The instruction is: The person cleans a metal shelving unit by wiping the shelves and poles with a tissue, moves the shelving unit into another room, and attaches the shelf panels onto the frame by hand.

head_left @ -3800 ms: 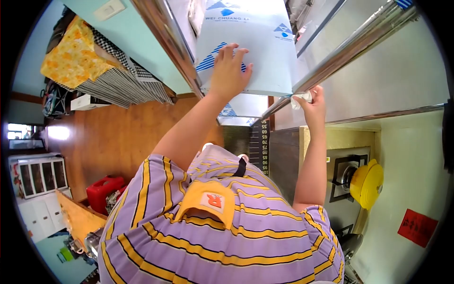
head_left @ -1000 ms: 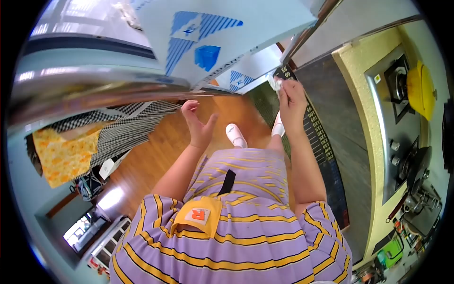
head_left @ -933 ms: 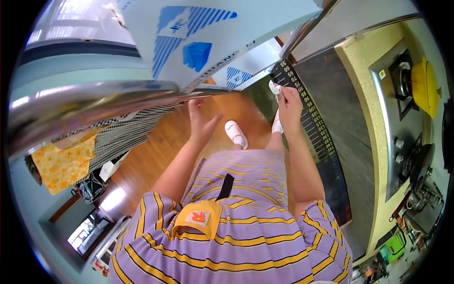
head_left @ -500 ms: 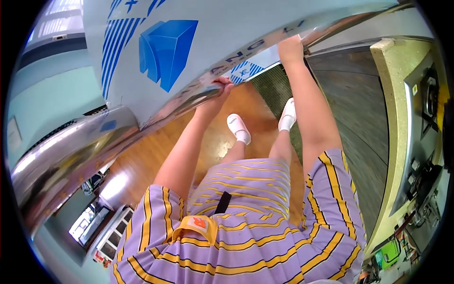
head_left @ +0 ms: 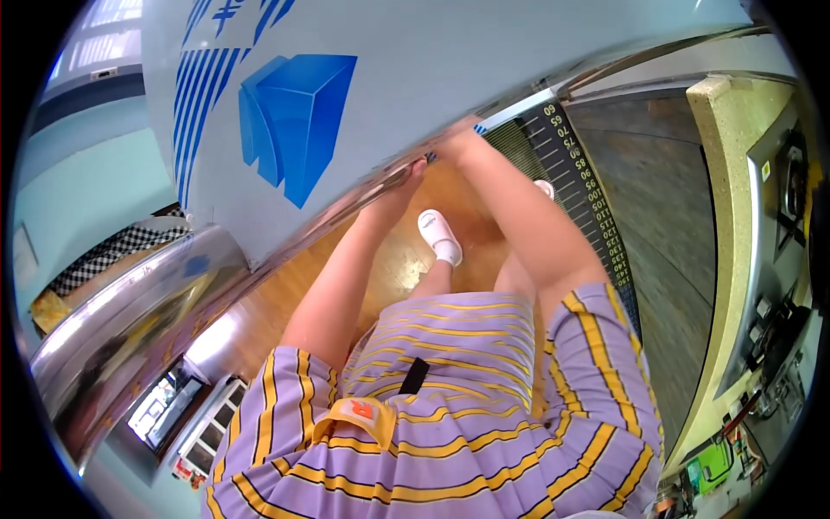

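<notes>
Blue-printed panel [head_left: 415, 78]: pale and glossy, across the upper part of the view, above the floor, its near edge over both hands; large blue block emblem toward its left
Left hand [head_left: 410, 178]: at the panel's near edge, fingers mostly out of sight; cannot tell whether it grips or rests
Right hand [head_left: 455, 138]: farther along the same edge, just beside the left hand, fingers hidden; grip and contents cannot be told
Chrome post [head_left: 164, 303]: by the panel's near left corner, shiny and rounded
Wooden floor [head_left: 337, 259]: below the arms, with a white slipper [head_left: 439, 232] on one foot
Numbered mat [head_left: 586, 186]: dark, with pale figures, right of the right forearm
Surface [head_left: 711, 97]: speckled cream, at right, carrying a metal stove [head_left: 765, 190]
Checkered cloth [head_left: 108, 251]: at left, behind the post
</notes>
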